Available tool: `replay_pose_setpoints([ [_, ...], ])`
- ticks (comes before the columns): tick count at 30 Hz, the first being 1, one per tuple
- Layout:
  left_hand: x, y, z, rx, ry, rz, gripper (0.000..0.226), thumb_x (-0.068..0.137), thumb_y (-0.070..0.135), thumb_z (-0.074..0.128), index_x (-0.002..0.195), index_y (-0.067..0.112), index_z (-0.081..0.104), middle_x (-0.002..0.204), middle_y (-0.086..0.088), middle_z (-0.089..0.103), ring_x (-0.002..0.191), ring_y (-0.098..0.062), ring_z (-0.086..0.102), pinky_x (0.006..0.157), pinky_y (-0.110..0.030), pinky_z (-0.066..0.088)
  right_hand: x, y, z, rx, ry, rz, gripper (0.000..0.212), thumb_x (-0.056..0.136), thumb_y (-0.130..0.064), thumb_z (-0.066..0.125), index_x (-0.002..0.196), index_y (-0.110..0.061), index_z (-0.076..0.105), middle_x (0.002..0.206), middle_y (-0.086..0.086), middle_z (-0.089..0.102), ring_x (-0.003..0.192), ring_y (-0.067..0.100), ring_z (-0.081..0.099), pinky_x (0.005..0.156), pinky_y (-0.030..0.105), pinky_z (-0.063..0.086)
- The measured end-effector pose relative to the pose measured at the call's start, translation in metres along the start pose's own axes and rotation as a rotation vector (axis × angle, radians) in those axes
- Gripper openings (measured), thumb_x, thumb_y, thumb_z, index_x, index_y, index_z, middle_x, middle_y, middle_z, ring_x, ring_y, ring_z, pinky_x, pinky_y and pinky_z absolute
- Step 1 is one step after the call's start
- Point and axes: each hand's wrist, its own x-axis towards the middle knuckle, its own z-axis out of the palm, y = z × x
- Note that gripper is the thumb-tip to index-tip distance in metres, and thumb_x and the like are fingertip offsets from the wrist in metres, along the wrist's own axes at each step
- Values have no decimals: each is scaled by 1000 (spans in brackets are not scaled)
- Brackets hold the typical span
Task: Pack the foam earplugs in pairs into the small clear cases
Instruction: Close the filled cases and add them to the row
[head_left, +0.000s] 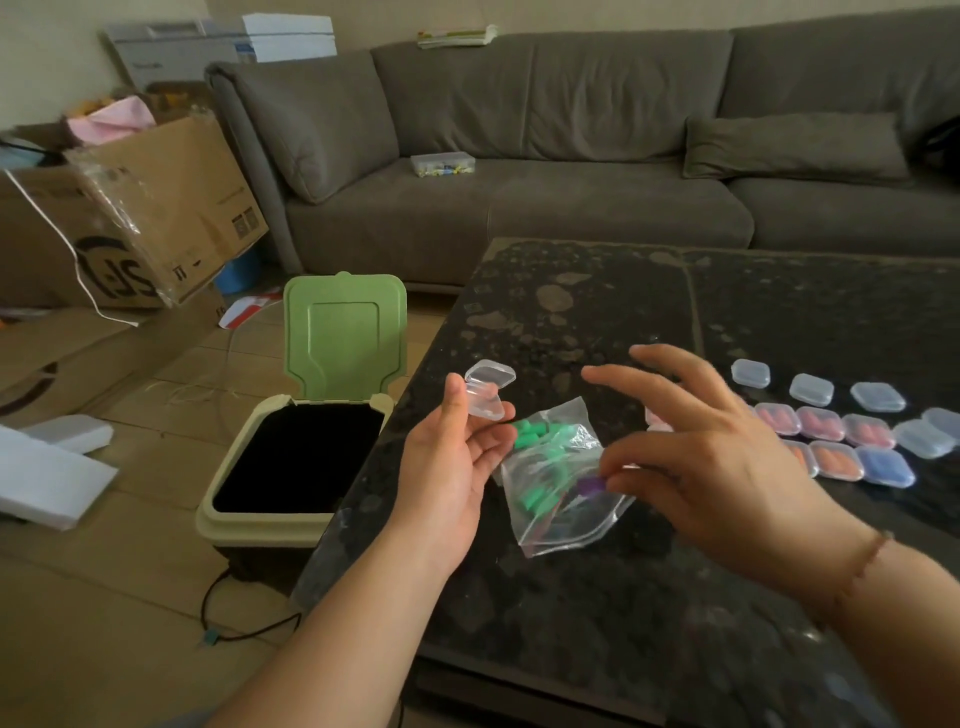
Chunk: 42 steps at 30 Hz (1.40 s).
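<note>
The left hand (452, 457) grips an open clear case (487, 396) ready for filling, while right-hand fingers (618, 467) pinch a purple earplug (590, 486) at the bag (561, 483), four o'clock of the case.

Right hand (717, 457) hides some filled cases (826, 423); bag (558, 478) contents partly blurred.
</note>
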Motion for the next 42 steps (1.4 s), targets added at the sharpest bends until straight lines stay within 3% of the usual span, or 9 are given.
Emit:
replay_pose_setpoints([
  [7, -27, 7, 10, 86, -321, 27, 63, 71, 63, 57, 97, 8, 73, 84, -11, 71, 76, -19, 65, 84, -38, 52, 6, -8, -7, 83, 299, -33, 12, 89, -28, 67, 88, -20, 76, 136, 2, 54, 129, 29, 41, 99, 38, 41],
  [12, -36, 6, 8, 106, -472, 2, 51, 77, 60, 55, 78, 12, 74, 72, -8, 64, 69, -18, 60, 83, -43, 46, 7, -18, -7, 0, 414, -70, 14, 89, -28, 67, 93, -19, 76, 133, 7, 56, 124, 33, 45, 90, 46, 47],
  [18, -39, 5, 8, 157, -510, 5, 55, 77, 57, 57, 78, 3, 67, 73, -10, 65, 67, -19, 61, 84, -43, 50, 5, -21, -9, -238, 315, -52, 16, 77, -14, 75, 90, -22, 72, 140, 11, 51, 126, 41, 43, 86, 52, 42],
  [23, -40, 3, 10, 177, -570, -9, 47, 80, 49, 59, 86, 3, 70, 79, -13, 69, 73, -21, 64, 74, -28, 55, 6, -21, -5, -126, 277, 29, 12, 79, -15, 73, 88, -23, 72, 141, 10, 49, 127, 40, 42, 82, 54, 47],
  [26, -40, 1, 11, 144, -574, -42, 48, 77, 45, 63, 93, 1, 68, 84, -13, 71, 72, -20, 66, 76, -30, 57, 7, -23, -1, -49, 305, 91, 7, 82, -21, 66, 86, -21, 72, 135, 8, 53, 125, 36, 44, 78, 52, 49],
  [29, -39, 1, 10, 115, -573, -65, 44, 75, 43, 65, 90, 2, 70, 85, -11, 72, 69, -18, 67, 78, -36, 59, 9, -24, 2, 11, 320, 107, 22, 87, -30, 53, 84, -20, 72, 132, 7, 54, 124, 32, 44, 76, 47, 50],
  [34, -37, 1, 8, 65, -590, -85, 31, 77, 40, 65, 77, 11, 74, 84, -10, 73, 66, -18, 68, 80, -39, 60, 7, -22, 6, 10, 356, 90, 21, 88, -31, 57, 90, -23, 76, 134, 6, 55, 124, 32, 46, 79, 50, 50],
  [39, -30, 6, 5, -93, -577, -136, 30, 80, 29, 69, 100, 8, 76, 90, -13, 73, 70, -17, 71, 82, -36, 59, 6, -25, -3, 136, 493, 141, 17, 88, -28, 63, 91, -17, 76, 128, 5, 58, 119, 25, 48, 87, 33, 45],
  [42, -20, 10, 1, -201, -455, -153, 34, 86, 23, 62, 110, 0, 70, 97, -19, 72, 77, -21, 73, 84, -37, 59, 2, -25, -11, 135, 422, 206, 19, 82, -30, 57, 77, -21, 74, 121, -2, 59, 117, 21, 47, 81, 33, 46],
])
